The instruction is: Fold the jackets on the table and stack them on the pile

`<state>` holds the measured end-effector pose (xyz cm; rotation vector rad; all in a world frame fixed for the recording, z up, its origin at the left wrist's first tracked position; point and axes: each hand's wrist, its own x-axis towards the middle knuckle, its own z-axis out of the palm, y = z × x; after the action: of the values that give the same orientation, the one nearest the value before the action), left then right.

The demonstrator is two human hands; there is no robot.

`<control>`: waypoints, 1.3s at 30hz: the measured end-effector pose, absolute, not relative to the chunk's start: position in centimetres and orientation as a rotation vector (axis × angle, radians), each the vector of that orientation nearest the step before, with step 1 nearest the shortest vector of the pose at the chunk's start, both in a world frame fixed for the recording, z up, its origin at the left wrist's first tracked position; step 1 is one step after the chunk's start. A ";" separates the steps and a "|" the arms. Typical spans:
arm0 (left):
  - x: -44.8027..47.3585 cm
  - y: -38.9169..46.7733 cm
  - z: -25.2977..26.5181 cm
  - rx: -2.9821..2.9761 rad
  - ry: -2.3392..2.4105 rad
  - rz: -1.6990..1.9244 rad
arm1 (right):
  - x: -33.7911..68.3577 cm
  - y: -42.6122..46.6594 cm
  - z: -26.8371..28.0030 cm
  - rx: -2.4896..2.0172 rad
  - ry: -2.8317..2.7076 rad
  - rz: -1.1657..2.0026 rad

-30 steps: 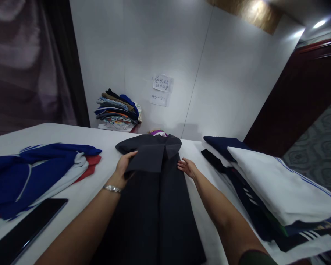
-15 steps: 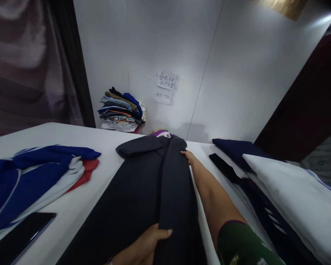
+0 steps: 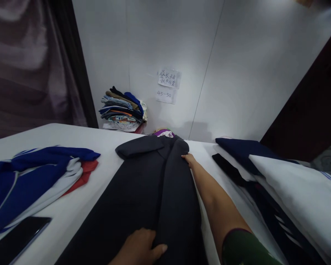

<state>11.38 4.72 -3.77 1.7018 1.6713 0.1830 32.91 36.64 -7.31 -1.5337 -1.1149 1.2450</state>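
Observation:
A long dark grey coat (image 3: 135, 180) lies lengthwise on the white table, collar at the far end. Its left sleeve is folded into a short flap near the collar, and a long strip of cloth, apparently the right sleeve (image 3: 175, 198), runs down its right half. My left hand (image 3: 143, 244) grips this strip low on the coat, thumb on top and some fingers out of sight. At the coat's far right edge, below the shoulder, my right hand (image 3: 189, 160) pinches the cloth with the arm stretched out.
Blue, white and red clothes (image 3: 44, 173) lie at left beside a black phone (image 3: 19, 239). A stack of folded garments (image 3: 124, 110) stands by the wall. At right is a pile of white and navy clothes (image 3: 292, 184). Handwritten paper signs (image 3: 169, 78) hang on the wall.
My left hand has shifted slightly down and left, its knuckles now higher on the cloth. My right hand stays at the far edge. The view has turned slightly.

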 end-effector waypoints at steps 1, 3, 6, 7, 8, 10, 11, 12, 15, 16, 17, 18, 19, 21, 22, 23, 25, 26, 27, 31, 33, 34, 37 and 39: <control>10.9 5.3 -3.1 1.823 1.735 0.138 | 33.0 36.7 -7.4 -1.565 -1.141 1.177; 10.7 6.5 -1.9 2.018 1.738 0.223 | 33.3 36.8 -7.2 -1.626 -1.208 1.035; 12.2 8.1 -1.7 2.290 1.544 0.554 | 33.7 36.5 -6.6 -1.725 -1.350 0.843; 13.0 8.4 -2.2 2.387 1.438 0.602 | 33.7 36.3 -6.3 -1.754 -1.405 0.786; 13.8 8.5 -3.0 2.466 1.343 0.607 | 33.6 36.2 -6.0 -1.778 -1.462 0.730; 15.0 8.4 -5.3 2.546 1.243 0.536 | 33.1 36.1 -5.4 -1.809 -1.584 0.626; 15.4 8.3 -6.5 2.555 1.243 0.500 | 32.8 36.2 -5.2 -1.816 -1.651 0.584; 15.6 8.1 -7.7 2.557 1.255 0.479 | 32.3 36.4 -5.0 -1.818 -1.720 0.552; 15.6 7.8 -9.7 2.569 1.284 0.459 | 30.6 37.2 -4.9 -1.812 -1.923 0.509; 15.5 7.8 -9.9 2.576 1.289 0.450 | 29.9 37.6 -5.1 -1.808 -1.984 0.511; 15.4 7.8 -10.0 2.585 1.292 0.436 | 29.2 37.9 -5.4 -1.807 -2.042 0.523; 15.4 8.0 -10.1 2.593 1.299 0.418 | 28.5 38.1 -5.9 -1.808 -2.093 0.543; 15.4 8.1 -10.1 2.599 1.312 0.406 | 27.9 38.3 -6.4 -1.814 -2.136 0.566; 15.5 8.3 -10.1 2.610 1.339 0.397 | 27.0 38.5 -7.3 -1.834 -2.192 0.605; 15.6 8.4 -10.2 2.615 1.346 0.401 | 26.7 38.5 -7.7 -1.844 -2.206 0.616; 15.6 8.5 -10.4 2.621 1.351 0.406 | 26.6 38.5 -7.9 -1.853 -2.214 0.622; 15.6 8.5 -10.7 2.639 1.347 0.417 | 26.5 38.4 -7.8 -1.859 -2.226 0.635; 15.6 8.5 -10.8 2.650 1.345 0.427 | 26.6 38.3 -7.6 -1.859 -2.231 0.646; 15.6 8.5 -11.0 2.658 1.345 0.443 | 26.8 38.2 -7.2 -1.858 -2.235 0.658; 15.6 8.4 -11.3 2.650 1.356 0.533 | 27.5 36.7 -5.7 -1.855 -2.233 0.699; 15.7 8.3 -11.3 2.629 1.355 0.540 | 27.8 35.2 -5.5 -1.835 -2.231 0.676; 15.8 8.3 -11.3 2.616 1.358 0.536 | 27.9 34.4 -5.7 -1.818 -2.237 0.659; 16.1 8.3 -11.0 2.585 1.375 0.516 | 28.0 32.2 -6.7 -1.773 -2.270 0.632; 16.3 8.3 -10.6 2.570 1.407 0.499 | 27.8 31.3 -7.3 -1.770 -2.302 0.610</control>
<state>16.30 8.29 -10.65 2.5696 1.4069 0.4993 27.84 31.32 -7.27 -1.7696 -2.3020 0.6104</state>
